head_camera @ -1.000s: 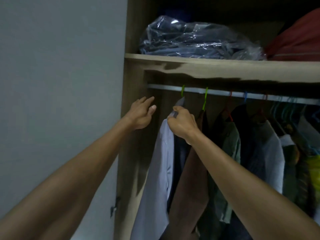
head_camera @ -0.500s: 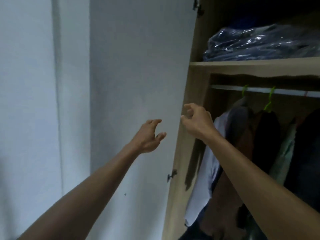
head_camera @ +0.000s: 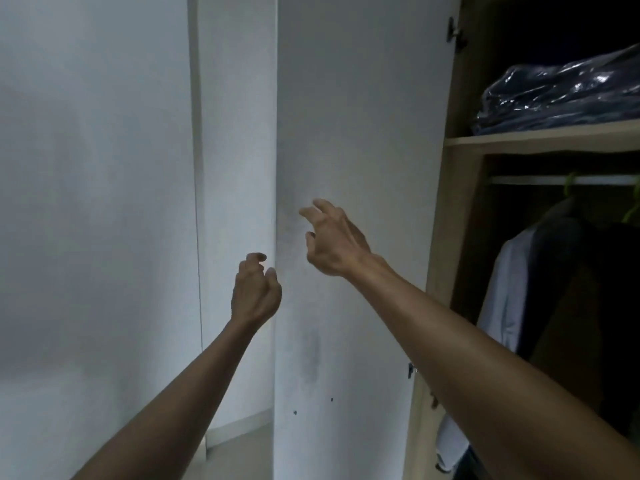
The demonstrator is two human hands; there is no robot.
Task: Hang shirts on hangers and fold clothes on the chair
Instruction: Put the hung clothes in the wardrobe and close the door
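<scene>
The left hand [head_camera: 254, 292] is hanging loosely curled, its grip holding nothing, by the tall white wardrobe door [head_camera: 349, 133]'s edge. The right hand [head_camera: 332, 237], fingers apart and bare, is reaching toward that edge; catching it cleanly looks best. Rightward, a pale blue shirt [head_camera: 502, 292] is hanging on a green plastic hanger [head_camera: 568, 183] under a plastic-wrapped dark bundle [head_camera: 561, 95].

You face a matt white door [head_camera: 346, 133], smooth and faintly smudged. The shelf [head_camera: 540, 137] looks like pale wood grain. A glossy, crinkled plastic bag [head_camera: 561, 95] lies on it. The rail [head_camera: 554, 180] looks like metal; the shirt [head_camera: 502, 289] is soft cloth.
</scene>
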